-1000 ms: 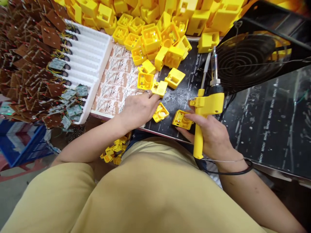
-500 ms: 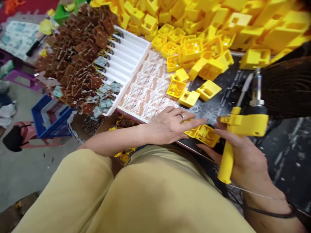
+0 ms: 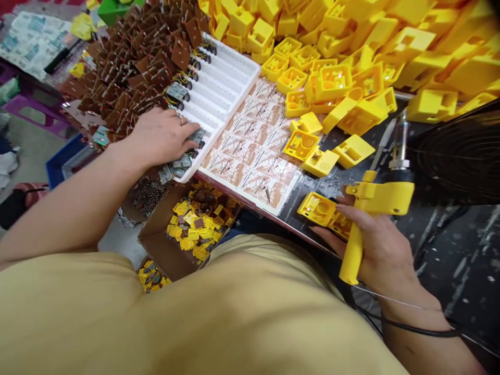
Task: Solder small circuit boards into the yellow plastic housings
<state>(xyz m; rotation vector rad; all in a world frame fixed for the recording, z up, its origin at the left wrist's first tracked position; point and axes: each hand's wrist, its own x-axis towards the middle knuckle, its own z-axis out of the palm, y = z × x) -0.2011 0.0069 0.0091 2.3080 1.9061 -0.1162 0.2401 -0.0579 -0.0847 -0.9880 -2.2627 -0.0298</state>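
Note:
My left hand [image 3: 166, 135] is over the white ridged foam tray [image 3: 224, 78]. Its thumb and forefinger close on a small green circuit board [image 3: 199, 136]; its other fingers are curled under and partly hidden. My right hand [image 3: 380, 245] grips a yellow soldering gun [image 3: 353, 255], whose metal barrel points away from me. The thumb and fingers of that hand are also at a pair of yellow plastic housings [image 3: 318, 208], lying with the hollow side up near the table edge. Part of the right-hand housing is covered by the fingers.
Brown circuit boards [image 3: 136, 67] are heaped on the tray's left part. A large pile of yellow housings [image 3: 351, 31] fills the back, with several loose ones nearer. Below the table edge stands a cardboard box [image 3: 160, 250] of yellow parts. A black coil [image 3: 461, 146] lies at the right.
My left hand has left the yellow housings and moved left to the boards on the tray. My right hand still holds the soldering gun beside the housings. The view has shifted a little.

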